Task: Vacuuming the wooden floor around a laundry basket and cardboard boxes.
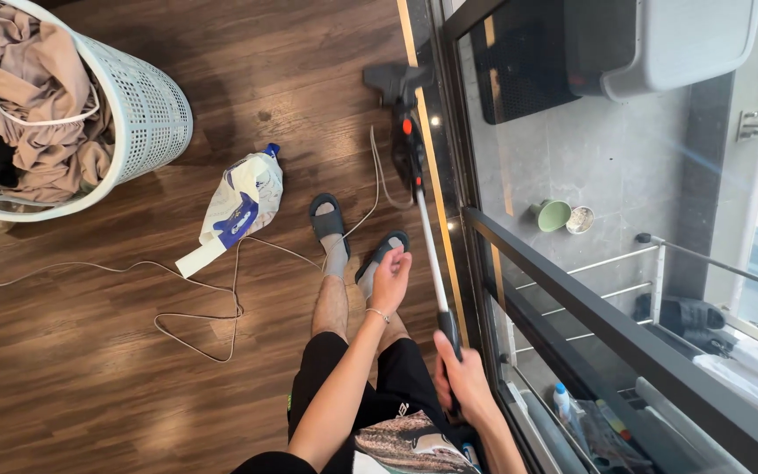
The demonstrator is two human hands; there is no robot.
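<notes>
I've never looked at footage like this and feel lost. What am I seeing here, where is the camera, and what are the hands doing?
There is one picture, taken by a camera on a person's head, looking down at their own legs and the wooden floor. The right hand grips the handle of a stick vacuum that reaches forward along a glass door's track. The left hand hangs open, holding nothing. On the floor lie a thin cable, a white and blue bag and a laundry basket full of clothes.
</notes>
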